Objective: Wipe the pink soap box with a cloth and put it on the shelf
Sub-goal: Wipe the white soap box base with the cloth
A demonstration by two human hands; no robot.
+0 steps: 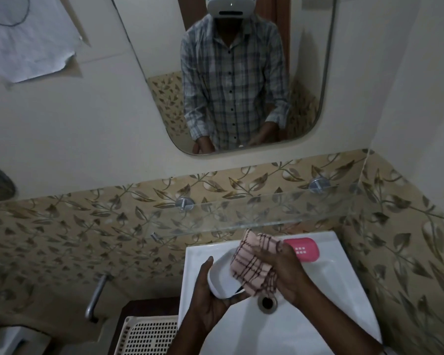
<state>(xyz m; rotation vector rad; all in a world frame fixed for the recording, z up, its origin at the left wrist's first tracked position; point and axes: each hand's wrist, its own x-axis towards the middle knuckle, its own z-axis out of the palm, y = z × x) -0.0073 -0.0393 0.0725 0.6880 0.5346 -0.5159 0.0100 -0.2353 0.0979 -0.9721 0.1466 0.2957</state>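
Over a white sink [344, 290], two hands work on one soap box in two parts. The left hand [208, 301] has its grip clamped around the white half of the soap box [222, 278], held above the basin near the single drain [267, 302]. The right hand [290, 272] presses one checked pink cloth [254, 265] against that half, its grip closed on the cloth. The pink half [305, 249] lies on the sink's far right rim, just beside the right hand and partly hidden by it and the cloth. One glass shelf [254, 213] on two metal brackets [184, 203] runs along the leaf-patterned tiles [87, 226] beyond the sink. One mirror [305, 98] above reflects a person in a checked shirt. One white basket [149, 336] sits near left, one metal handle [96, 295] beside it.
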